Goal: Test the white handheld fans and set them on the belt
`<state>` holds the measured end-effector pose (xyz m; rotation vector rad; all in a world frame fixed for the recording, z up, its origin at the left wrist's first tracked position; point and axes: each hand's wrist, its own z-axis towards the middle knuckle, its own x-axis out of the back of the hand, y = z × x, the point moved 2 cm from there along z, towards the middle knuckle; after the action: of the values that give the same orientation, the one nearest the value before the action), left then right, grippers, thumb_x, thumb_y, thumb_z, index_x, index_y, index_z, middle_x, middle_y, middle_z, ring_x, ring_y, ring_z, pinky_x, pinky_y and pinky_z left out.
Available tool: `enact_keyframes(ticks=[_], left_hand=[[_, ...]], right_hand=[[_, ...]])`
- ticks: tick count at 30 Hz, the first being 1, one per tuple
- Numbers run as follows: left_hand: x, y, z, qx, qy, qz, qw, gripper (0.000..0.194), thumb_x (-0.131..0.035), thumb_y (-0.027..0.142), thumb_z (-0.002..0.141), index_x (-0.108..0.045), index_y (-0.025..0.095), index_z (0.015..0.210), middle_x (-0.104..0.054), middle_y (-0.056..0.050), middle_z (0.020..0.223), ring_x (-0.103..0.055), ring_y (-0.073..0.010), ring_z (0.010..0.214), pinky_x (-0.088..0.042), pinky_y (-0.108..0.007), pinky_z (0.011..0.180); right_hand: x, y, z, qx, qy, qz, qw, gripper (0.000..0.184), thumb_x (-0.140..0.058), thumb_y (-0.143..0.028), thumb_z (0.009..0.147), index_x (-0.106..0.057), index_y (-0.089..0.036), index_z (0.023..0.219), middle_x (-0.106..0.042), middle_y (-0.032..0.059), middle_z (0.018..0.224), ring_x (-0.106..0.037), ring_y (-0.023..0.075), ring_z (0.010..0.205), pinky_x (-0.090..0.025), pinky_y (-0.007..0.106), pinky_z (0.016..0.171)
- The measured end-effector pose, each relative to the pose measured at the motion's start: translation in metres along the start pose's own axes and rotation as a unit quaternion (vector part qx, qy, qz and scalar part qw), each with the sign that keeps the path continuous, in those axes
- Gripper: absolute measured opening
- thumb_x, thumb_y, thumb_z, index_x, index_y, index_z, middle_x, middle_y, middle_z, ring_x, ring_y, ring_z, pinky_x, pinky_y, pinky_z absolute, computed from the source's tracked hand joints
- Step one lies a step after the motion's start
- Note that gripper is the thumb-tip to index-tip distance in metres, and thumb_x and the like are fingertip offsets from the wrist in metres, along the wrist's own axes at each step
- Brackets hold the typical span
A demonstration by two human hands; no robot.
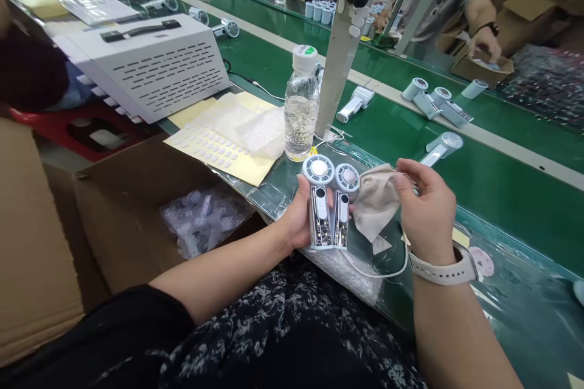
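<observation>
At the near edge of a green bench (pixel 524 298); left hand (pixel 297 219) grips two pale-blue-and-white, round-headed handheld devices (pixel 321 213); right hand (pixel 427 209) pinches a beige cloth (pixel 375 202) beside them; clear plastic bottle (pixel 300 121) just beyond

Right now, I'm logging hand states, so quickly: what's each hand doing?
Left hand: closed around two handheld fans, side by side.
Right hand: closed, pinching a beige cloth between thumb and fingers.

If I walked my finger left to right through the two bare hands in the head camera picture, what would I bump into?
Shiny see-through plastic pieces, the bare left hand, two pale-blue gadgets with round heads and clear handles, a soft beige cloth, the bare right hand.
</observation>
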<state>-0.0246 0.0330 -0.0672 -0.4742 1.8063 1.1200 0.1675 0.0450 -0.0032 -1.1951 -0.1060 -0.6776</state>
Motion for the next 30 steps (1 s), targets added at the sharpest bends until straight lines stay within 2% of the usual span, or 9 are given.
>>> enact_keyframes(ticks=[3, 5, 8, 11, 15, 18, 22, 26, 30], left_hand=[[-0.002, 0.000, -0.004, 0.011, -0.033, 0.007, 0.999, 0.074, -0.062, 0.090, 0.063, -0.060, 0.016, 0.068, -0.074, -0.013, 0.091, -0.073, -0.0288, 0.091, -0.057, -0.037, 0.078], [-0.005, -0.001, -0.013, 0.016, -0.048, 0.052, 0.997, 0.067, -0.072, 0.082, 0.063, -0.063, 0.016, 0.074, -0.074, -0.010, 0.086, -0.072, -0.0256, 0.086, -0.055, -0.033, 0.075], [-0.021, 0.003, -0.030, 0.007, -0.066, 0.201, 0.977, 0.052, -0.086, 0.059, 0.066, -0.072, 0.015, 0.090, -0.074, -0.007, 0.086, -0.069, -0.0226, 0.083, -0.053, -0.032, 0.079], [-0.043, 0.015, -0.039, -0.005, -0.138, 0.361, 0.922, 0.051, -0.091, 0.043, 0.062, -0.075, 0.016, 0.103, -0.073, -0.012, 0.110, -0.067, -0.0320, 0.105, -0.051, -0.042, 0.095], [-0.043, 0.029, -0.025, -0.066, -0.144, 0.438, 0.885, 0.047, -0.092, 0.033, 0.062, -0.077, 0.018, 0.104, -0.060, -0.014, 0.141, -0.056, -0.0367, 0.131, -0.042, -0.045, 0.112], [-0.021, 0.033, -0.011, -0.090, -0.084, 0.329, 0.936, 0.047, -0.080, 0.051, 0.078, -0.072, 0.022, 0.115, -0.073, -0.010, 0.111, -0.069, -0.0237, 0.100, -0.055, -0.037, 0.095], [-0.003, 0.045, -0.011, 0.011, -0.073, 0.263, 0.962, 0.053, -0.076, 0.057, 0.080, -0.067, 0.020, 0.118, -0.068, -0.004, 0.086, -0.066, -0.0167, 0.074, -0.058, -0.030, 0.072], [-0.017, 0.064, -0.020, 0.023, -0.089, 0.335, 0.938, 0.048, -0.085, 0.023, 0.074, -0.062, 0.020, 0.116, -0.065, -0.004, 0.096, -0.066, -0.0165, 0.081, -0.057, -0.027, 0.072], [-0.046, 0.044, -0.022, -0.025, -0.134, 0.300, 0.944, 0.050, -0.082, 0.029, 0.079, -0.055, 0.021, 0.120, -0.061, -0.001, 0.092, -0.065, -0.0155, 0.074, -0.058, -0.030, 0.066]], right_hand=[[-0.004, 0.009, -0.017, -0.005, 0.000, -0.040, 0.999, 0.044, -0.071, -0.039, 0.083, -0.068, -0.020, 0.122, -0.063, 0.0177, 0.135, -0.055, 0.0375, 0.130, -0.039, 0.067, 0.110], [-0.013, 0.010, -0.040, -0.071, -0.060, 0.070, 0.993, 0.048, -0.071, -0.043, 0.083, -0.064, -0.021, 0.126, -0.065, 0.0185, 0.133, -0.061, 0.0357, 0.124, -0.047, 0.064, 0.105], [-0.022, -0.001, -0.072, -0.156, -0.215, 0.259, 0.929, 0.051, -0.072, -0.049, 0.084, -0.063, -0.024, 0.127, -0.072, 0.0145, 0.123, -0.070, 0.0310, 0.111, -0.058, 0.054, 0.094], [-0.010, -0.013, -0.083, -0.151, -0.274, 0.282, 0.907, 0.045, -0.076, -0.055, 0.079, -0.072, -0.025, 0.112, -0.078, 0.0099, 0.101, -0.074, 0.0293, 0.094, -0.063, 0.047, 0.081], [0.022, -0.007, -0.085, -0.187, -0.236, 0.197, 0.933, 0.039, -0.087, -0.044, 0.067, -0.073, -0.022, 0.095, -0.075, 0.0054, 0.082, -0.071, 0.0272, 0.078, -0.060, 0.041, 0.069], [0.036, 0.004, -0.092, -0.257, -0.136, 0.202, 0.935, 0.038, -0.086, -0.036, 0.067, -0.066, -0.021, 0.096, -0.067, 0.0005, 0.076, -0.062, 0.0197, 0.064, -0.054, 0.035, 0.062], [0.042, 0.007, -0.098, -0.312, -0.092, 0.364, 0.873, 0.035, -0.079, -0.036, 0.073, -0.061, -0.023, 0.100, -0.062, -0.0012, 0.083, -0.058, 0.0153, 0.065, -0.051, 0.030, 0.060], [0.048, 0.004, -0.099, -0.306, -0.112, 0.432, 0.841, 0.031, -0.079, -0.034, 0.075, -0.064, -0.023, 0.100, -0.066, 0.0018, 0.095, -0.062, 0.0145, 0.075, -0.052, 0.027, 0.066], [0.046, -0.001, -0.101, -0.257, -0.108, 0.465, 0.840, 0.027, -0.078, -0.035, 0.079, -0.065, -0.023, 0.099, -0.066, 0.0017, 0.094, -0.062, 0.0135, 0.071, -0.054, 0.028, 0.064]])
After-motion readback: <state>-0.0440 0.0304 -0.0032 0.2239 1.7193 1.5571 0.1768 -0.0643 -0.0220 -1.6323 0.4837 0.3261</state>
